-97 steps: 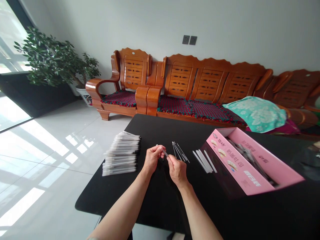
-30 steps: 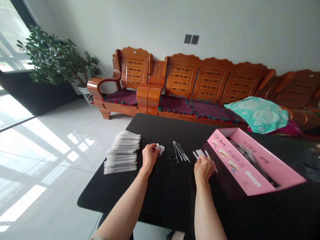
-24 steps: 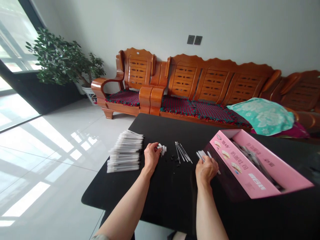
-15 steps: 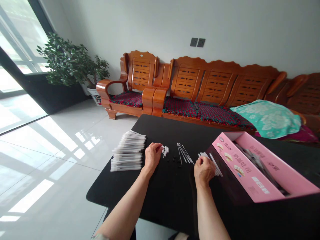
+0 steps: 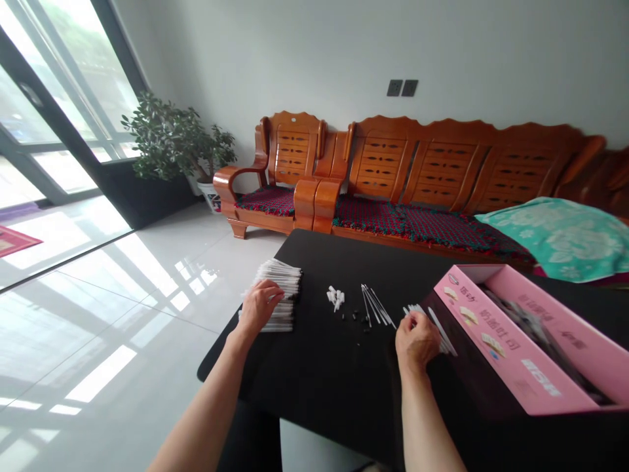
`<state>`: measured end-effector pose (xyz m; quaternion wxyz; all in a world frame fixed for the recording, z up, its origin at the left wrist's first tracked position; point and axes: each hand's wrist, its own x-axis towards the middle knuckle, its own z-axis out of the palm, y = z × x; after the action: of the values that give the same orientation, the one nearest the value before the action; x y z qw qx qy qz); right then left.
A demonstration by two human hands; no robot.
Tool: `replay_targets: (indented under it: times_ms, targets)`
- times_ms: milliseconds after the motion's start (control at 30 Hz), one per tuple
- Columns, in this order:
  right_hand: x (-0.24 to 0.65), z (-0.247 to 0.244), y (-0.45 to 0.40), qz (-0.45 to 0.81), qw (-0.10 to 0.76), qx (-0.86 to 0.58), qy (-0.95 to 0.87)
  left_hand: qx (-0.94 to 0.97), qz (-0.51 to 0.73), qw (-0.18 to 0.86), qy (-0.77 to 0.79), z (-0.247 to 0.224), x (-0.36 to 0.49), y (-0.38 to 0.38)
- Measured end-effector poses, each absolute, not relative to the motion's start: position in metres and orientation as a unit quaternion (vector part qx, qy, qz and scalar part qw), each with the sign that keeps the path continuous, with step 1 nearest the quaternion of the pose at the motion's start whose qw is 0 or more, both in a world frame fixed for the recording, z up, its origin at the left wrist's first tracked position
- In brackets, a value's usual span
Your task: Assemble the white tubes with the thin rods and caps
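My left hand [image 5: 260, 307] reaches over a stacked row of white, slim pens [image 5: 282, 272] at the table's left. Its thumb and bent fingers come together on a pen there, though the fingertips partly hide it. On the right, my right hand [image 5: 417, 337] is curled with its fingers closed at a bunch of white pen barrels [image 5: 445, 337]; the hand covers part of them. Between the hands lie a small heap of short white pieces [image 5: 336, 298], several small black plugs [image 5: 355, 316] and a loose fan of thin pen refills [image 5: 376, 306].
A long pink box [image 5: 491, 334] with dark contents stands at the right of the black table [image 5: 334, 387]. Behind the table is a wooden sofa [image 5: 437, 164] with a turquoise cloth [image 5: 565, 236]. A potted plant [image 5: 171, 137] stands by the glass door.
My left hand has moved left from the short white pieces to the row of pens. My right hand stays at the barrels. The view has turned slightly left.
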<state>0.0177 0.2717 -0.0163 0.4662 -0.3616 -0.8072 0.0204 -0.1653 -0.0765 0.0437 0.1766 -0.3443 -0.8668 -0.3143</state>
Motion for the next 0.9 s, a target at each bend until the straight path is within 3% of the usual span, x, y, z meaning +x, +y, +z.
replay_targets:
  times_ms: [900]
  targets:
    - [0.018, -0.016, 0.272, 0.043, 0.466, -0.365, -0.805, -0.403, -0.249, 0.193, -0.859, 0.024, -0.178, -0.084]
